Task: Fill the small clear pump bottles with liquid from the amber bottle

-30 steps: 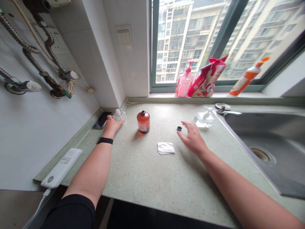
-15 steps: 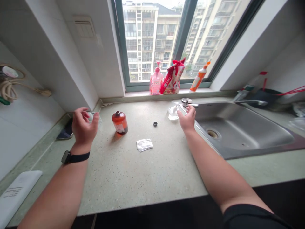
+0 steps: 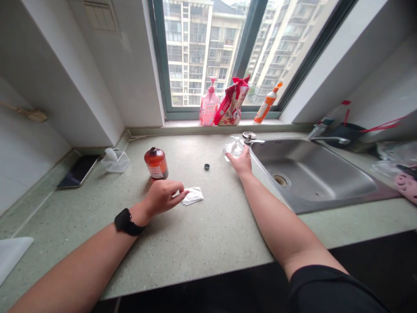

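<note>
My left hand (image 3: 165,196) hovers beside a folded white tissue (image 3: 193,196), its fingers loosely curled and a gap showing between thumb and forefinger. Just behind it stands an amber bottle (image 3: 157,164) with a white label and no cap on its neck. A small black cap (image 3: 206,166) lies apart on the counter. My right hand (image 3: 241,161) is at a clear, square bottle with a white pump (image 3: 232,150), thumb and fingers spread at its near side. Whether they touch it I cannot tell.
At left lie a phone (image 3: 78,171) and a second clear, square container (image 3: 115,161). The steel sink (image 3: 321,171) is on the right. Along the windowsill stand a pink pump bottle (image 3: 209,106), a red bag (image 3: 232,104) and an orange bottle (image 3: 266,106).
My left hand has come right and nearer, from the clear container at left to the tissue. My right hand has closed in slightly on the pump bottle. The view has shifted a little.
</note>
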### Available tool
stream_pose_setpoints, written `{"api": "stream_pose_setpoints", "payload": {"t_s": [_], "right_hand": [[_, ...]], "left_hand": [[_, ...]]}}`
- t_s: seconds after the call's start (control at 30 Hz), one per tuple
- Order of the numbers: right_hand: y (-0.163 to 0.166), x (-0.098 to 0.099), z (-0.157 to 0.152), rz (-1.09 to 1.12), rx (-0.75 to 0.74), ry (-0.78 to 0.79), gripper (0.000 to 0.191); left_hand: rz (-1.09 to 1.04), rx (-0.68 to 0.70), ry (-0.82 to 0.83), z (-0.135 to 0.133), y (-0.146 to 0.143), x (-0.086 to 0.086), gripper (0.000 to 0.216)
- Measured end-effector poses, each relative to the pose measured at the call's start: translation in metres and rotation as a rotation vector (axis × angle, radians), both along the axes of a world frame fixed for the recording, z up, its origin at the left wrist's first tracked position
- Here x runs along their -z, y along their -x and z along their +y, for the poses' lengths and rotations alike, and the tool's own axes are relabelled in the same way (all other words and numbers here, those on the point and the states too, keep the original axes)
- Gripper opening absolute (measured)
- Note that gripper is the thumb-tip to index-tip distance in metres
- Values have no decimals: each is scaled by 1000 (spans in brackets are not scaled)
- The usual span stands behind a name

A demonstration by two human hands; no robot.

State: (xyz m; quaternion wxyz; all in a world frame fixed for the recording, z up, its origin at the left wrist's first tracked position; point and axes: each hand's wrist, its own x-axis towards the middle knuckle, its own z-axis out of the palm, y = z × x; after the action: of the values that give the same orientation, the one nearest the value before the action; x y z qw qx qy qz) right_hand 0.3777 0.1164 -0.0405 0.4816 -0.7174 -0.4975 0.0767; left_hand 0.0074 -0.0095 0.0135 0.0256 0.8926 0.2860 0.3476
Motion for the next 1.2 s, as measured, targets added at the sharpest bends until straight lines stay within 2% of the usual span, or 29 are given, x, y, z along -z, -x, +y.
{"api": "stream_pose_setpoints", "payload": {"t_s": [0.2,0.33,0.4,0.47,0.6,0.67,0.83,1.07,1.2], "right_hand": [[2,-5,3,56,49,-37,88],[5,-14,-9,128,25,-59,86],[12,-18,-18,194,-64,-127,88],[24,-22,-29,262,-215,-187,86],[60,-27,-55,352,-565,-186,71],[80,-29,-71,337,-683,-143,66],[119,-36,-109,268,-979,-101,66],[128,-36,-121,187,-1126,-111,72],[129,-38,-122,158,-1136,-147,70]], "left_hand": [[-11,-13,127,3,5,4,32],[-46,5,173,5,9,3,27],[-84,0,194,6,10,3,20],[-152,-31,234,6,12,4,18],[-266,-76,371,4,12,6,47],[-258,-86,428,2,10,5,55],[-268,-115,554,-2,6,-1,85],[-246,-98,614,-1,10,-12,71],[-268,-135,527,-3,10,-13,69]]}}
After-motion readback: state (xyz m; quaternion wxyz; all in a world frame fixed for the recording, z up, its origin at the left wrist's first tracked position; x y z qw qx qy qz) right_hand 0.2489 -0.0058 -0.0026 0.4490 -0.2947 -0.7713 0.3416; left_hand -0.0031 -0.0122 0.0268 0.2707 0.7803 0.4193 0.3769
